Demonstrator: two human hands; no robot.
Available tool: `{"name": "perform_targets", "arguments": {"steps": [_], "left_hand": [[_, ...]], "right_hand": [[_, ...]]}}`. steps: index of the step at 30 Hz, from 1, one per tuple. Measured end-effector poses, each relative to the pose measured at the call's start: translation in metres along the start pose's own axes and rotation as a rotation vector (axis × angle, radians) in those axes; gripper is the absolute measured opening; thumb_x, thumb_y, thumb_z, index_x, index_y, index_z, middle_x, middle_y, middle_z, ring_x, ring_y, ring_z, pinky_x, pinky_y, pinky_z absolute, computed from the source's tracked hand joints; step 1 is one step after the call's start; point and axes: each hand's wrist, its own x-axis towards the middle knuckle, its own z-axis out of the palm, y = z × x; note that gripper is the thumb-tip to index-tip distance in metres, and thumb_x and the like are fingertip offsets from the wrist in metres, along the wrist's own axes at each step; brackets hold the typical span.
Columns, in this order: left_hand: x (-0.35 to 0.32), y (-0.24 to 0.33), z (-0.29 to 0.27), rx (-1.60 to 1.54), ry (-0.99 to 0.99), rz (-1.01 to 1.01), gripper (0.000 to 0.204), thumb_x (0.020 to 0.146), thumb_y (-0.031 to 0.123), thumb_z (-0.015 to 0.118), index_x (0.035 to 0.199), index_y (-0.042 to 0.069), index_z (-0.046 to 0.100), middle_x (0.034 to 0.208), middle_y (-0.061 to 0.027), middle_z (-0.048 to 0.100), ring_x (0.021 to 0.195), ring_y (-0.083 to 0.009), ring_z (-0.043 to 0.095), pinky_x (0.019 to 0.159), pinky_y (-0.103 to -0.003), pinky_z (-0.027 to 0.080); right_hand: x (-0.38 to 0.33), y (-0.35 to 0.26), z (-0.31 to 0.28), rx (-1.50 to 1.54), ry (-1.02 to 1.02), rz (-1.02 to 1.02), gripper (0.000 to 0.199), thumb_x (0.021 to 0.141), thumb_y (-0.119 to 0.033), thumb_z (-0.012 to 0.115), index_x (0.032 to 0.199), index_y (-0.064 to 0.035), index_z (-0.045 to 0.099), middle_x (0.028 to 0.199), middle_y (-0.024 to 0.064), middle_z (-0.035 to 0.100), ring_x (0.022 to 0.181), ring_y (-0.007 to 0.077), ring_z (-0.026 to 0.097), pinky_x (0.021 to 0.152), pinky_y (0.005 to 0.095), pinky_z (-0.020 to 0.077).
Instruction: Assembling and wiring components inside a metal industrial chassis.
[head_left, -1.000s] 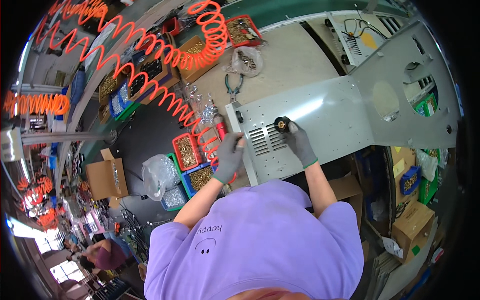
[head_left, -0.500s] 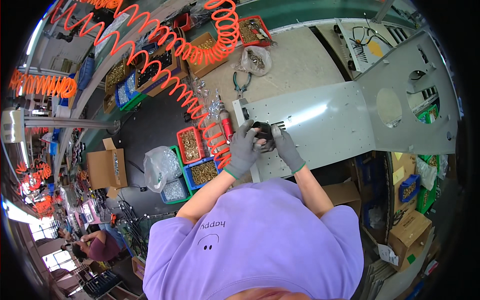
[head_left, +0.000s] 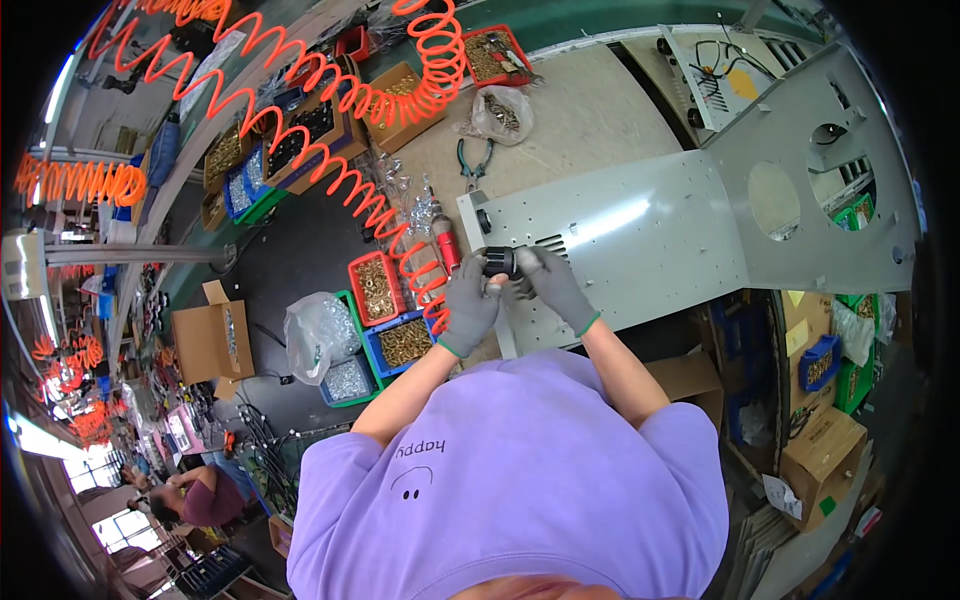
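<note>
Both my hands wear grey gloves with green cuffs and meet over the near left end of a grey sheet-metal panel (head_left: 660, 255). Between them is a black cylindrical part (head_left: 498, 261) with a ridged side. My left hand (head_left: 471, 300) closes on its left end, bare fingertips showing. My right hand (head_left: 556, 288) grips the right end with thumb and fingers. A second round black piece (head_left: 484, 220) sits on the panel's left flange. Just left of the flange lies a red-bodied air screwdriver (head_left: 445, 243).
Orange coiled hoses (head_left: 345, 170) hang at the left. A red bin (head_left: 377, 288) and a blue bin (head_left: 404, 343) hold brass fasteners. Pliers (head_left: 474, 165) and a plastic bag of parts (head_left: 500, 114) lie beyond the panel. An upright plate with round cutouts (head_left: 800, 120) rises at the right.
The black part has turned to lie more level and sideways between my hands. My left hand has shifted slightly left and down; my right hand now covers the part's right end.
</note>
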Motion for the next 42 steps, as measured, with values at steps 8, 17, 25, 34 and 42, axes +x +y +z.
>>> {"name": "perform_targets", "arguments": {"steps": [8, 17, 25, 34, 42], "left_hand": [[-0.002, -0.012, 0.001, -0.005, 0.054, 0.000, 0.036, 0.079, 0.023, 0.065, 0.104, 0.000, 0.053, 0.094, -0.0184, 0.058, 0.084, -0.0376, 0.057, 0.071, -0.044, 0.046], [-0.002, -0.016, 0.003, 0.001, 0.055, 0.025, 0.037, 0.078, 0.022, 0.066, 0.104, -0.001, 0.053, 0.095, -0.0181, 0.058, 0.085, -0.0368, 0.058, 0.070, -0.043, 0.047], [0.000, -0.019, 0.005, -0.087, 0.081, -0.019, 0.040, 0.076, 0.022, 0.067, 0.106, -0.001, 0.053, 0.099, -0.0184, 0.059, 0.085, -0.0367, 0.058, 0.071, -0.042, 0.047], [0.002, -0.018, 0.000, 0.014, 0.101, 0.250, 0.036, 0.082, 0.021, 0.062, 0.107, -0.003, 0.052, 0.102, -0.0200, 0.058, 0.086, -0.0329, 0.059, 0.073, -0.039, 0.047], [0.002, -0.015, -0.002, -0.024, 0.082, 0.107, 0.038, 0.078, 0.022, 0.065, 0.106, -0.001, 0.052, 0.106, -0.0195, 0.058, 0.091, -0.0374, 0.058, 0.076, -0.041, 0.048]], "right_hand": [[0.001, 0.001, 0.001, -0.171, 0.116, -0.294, 0.037, 0.081, -0.008, 0.057, 0.118, -0.0048, 0.052, 0.107, 0.0099, 0.060, 0.095, 0.0186, 0.060, 0.082, 0.0300, 0.0492], [0.010, 0.021, 0.004, -0.038, 0.200, -0.366, 0.039, 0.083, -0.012, 0.058, 0.119, -0.0002, 0.049, 0.110, 0.0132, 0.058, 0.094, 0.0174, 0.060, 0.074, 0.0305, 0.0526], [0.014, 0.032, 0.007, -0.013, 0.030, -0.463, 0.046, 0.089, -0.031, 0.057, 0.118, 0.0040, 0.049, 0.097, 0.0124, 0.060, 0.076, 0.0145, 0.063, 0.064, 0.0297, 0.0533], [0.016, 0.021, 0.004, 0.189, -0.127, -0.071, 0.045, 0.094, -0.042, 0.047, 0.102, 0.0014, 0.055, 0.075, 0.0072, 0.059, 0.062, 0.0104, 0.059, 0.049, 0.0244, 0.0495], [0.014, 0.016, 0.013, 0.277, -0.036, -0.202, 0.041, 0.091, -0.017, 0.055, 0.124, 0.0019, 0.041, 0.105, 0.0128, 0.056, 0.089, 0.0165, 0.061, 0.067, 0.0288, 0.0554]]}}
